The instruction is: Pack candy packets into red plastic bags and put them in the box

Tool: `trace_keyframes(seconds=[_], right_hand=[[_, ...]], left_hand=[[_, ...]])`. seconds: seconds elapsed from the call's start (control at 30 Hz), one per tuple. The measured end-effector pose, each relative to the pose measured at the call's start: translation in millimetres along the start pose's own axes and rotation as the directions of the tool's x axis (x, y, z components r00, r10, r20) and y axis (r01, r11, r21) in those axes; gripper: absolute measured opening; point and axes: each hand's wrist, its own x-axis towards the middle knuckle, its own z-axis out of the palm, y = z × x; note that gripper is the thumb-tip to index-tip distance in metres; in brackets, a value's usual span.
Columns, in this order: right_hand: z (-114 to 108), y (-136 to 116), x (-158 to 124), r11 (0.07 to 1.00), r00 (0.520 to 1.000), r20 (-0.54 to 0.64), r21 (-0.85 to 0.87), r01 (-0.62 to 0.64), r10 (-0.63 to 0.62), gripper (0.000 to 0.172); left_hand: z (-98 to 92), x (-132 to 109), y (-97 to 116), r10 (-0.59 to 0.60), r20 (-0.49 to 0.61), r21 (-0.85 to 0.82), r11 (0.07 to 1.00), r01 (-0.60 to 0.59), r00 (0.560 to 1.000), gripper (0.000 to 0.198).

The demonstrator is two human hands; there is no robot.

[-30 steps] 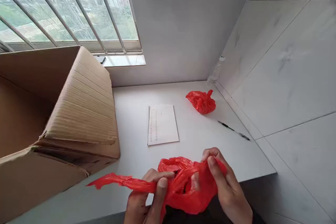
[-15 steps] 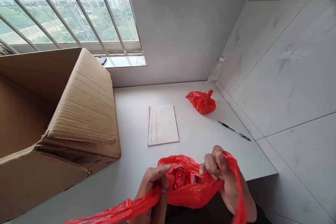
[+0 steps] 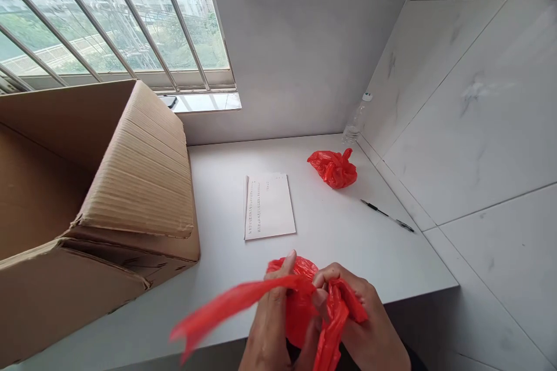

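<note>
At the front edge of the desk, a thin red plastic bag (image 3: 300, 316) is gathered between my two hands, its mouth drawn together. My left hand (image 3: 272, 316) is wrapped around the bag's left side, one finger pointing up along it. With bent fingers, my right hand (image 3: 363, 313) pinches the bag's twisted handles near the top. One long strip of the bag stretches out left across my left hand, blurred at its end; another hangs down between the hands. The small red packets inside are hidden now.
Farther back on the white desk (image 3: 217, 185) lie a printed booklet (image 3: 270, 206), a second, knotted red bag (image 3: 333, 169) and a pen (image 3: 387, 215). A clear bottle (image 3: 354, 122) stands in the corner. An open cardboard box (image 3: 143, 168) takes up the left side, below the barred window.
My hands have come closer together and the bag's mouth has closed over the red packets. The right hand moved left, and the left strip swung up across my left hand.
</note>
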Motion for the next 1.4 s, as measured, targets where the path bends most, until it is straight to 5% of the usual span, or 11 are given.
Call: trace_keyframes(seconds=[0.17, 0.4, 0.5, 0.6, 0.7, 0.77, 0.9, 1.07, 1.23, 1.3, 1.4], right_hand=[[-3.6, -2.6, -3.0, 0.998, 0.993, -0.095, 0.026, -0.061, 0.063, 0.035], [-3.1, -3.9, -0.7, 0.996, 0.996, -0.051, -0.044, -0.075, 0.073, 0.032], [-0.4, -4.3, 2.9, 0.998, 0.997, 0.075, -0.060, -0.014, 0.018, 0.037], [3.0, -4.9, 5.6, 0.993, 0.991, 0.110, -0.079, 0.086, -0.077, 0.012], [3.3, -2.7, 4.9, 0.988, 0.994, 0.055, -0.116, 0.099, -0.093, 0.020], [1.9, -0.3, 3.0, 0.985, 0.997, 0.029, -0.155, 0.077, -0.074, 0.024], [-1.7, 0.5, 0.9, 0.975, 0.998, 0.045, -0.218, 0.050, -0.041, 0.017], [-3.3, -3.0, 8.6, 0.959, 0.997, 0.048, -0.282, -0.041, 0.057, 0.047], [-0.5, 1.7, 15.4, 0.950, 0.996, 0.093, -0.311, 0.037, -0.008, 0.013], [1.6, 1.8, 14.1, 0.959, 0.997, 0.077, -0.280, 0.038, -0.017, 0.014], [4.5, -0.6, 9.4, 0.971, 0.993, 0.097, -0.224, 0.088, -0.068, 0.012]], left_hand=[[-14.6, 7.4, -17.1, 0.024, 0.017, 0.206, 0.978, -0.028, 1.000, 0.048], [-14.7, 9.8, -27.4, -0.035, 0.044, -0.133, 0.990, 0.041, 0.998, 0.010], [-10.7, 8.1, -17.9, 0.014, 0.017, -0.242, 0.970, -0.010, 1.000, 0.013], [-8.7, 5.3, -12.1, 0.016, -0.050, -0.303, 0.953, -0.030, 0.999, 0.018], [-12.9, 6.3, -15.4, -0.105, -0.110, -0.212, 0.974, 0.080, 0.988, 0.045], [-17.2, 10.0, -20.8, -0.188, -0.040, -0.120, 0.976, 0.182, 0.981, 0.067], [-22.1, 18.5, -28.4, -0.217, 0.218, -0.156, 0.955, 0.254, 0.951, 0.032], [-22.5, 19.6, -22.9, -0.255, 0.218, -0.411, 0.852, 0.326, 0.942, 0.011], [-19.8, 15.6, -17.8, -0.288, 0.172, -0.499, 0.799, 0.335, 0.942, 0.013], [-18.2, 14.9, -18.8, -0.283, 0.106, -0.440, 0.847, 0.300, 0.953, 0.040], [-15.5, 16.4, -23.1, -0.155, 0.242, -0.387, 0.890, 0.242, 0.958, 0.059]])
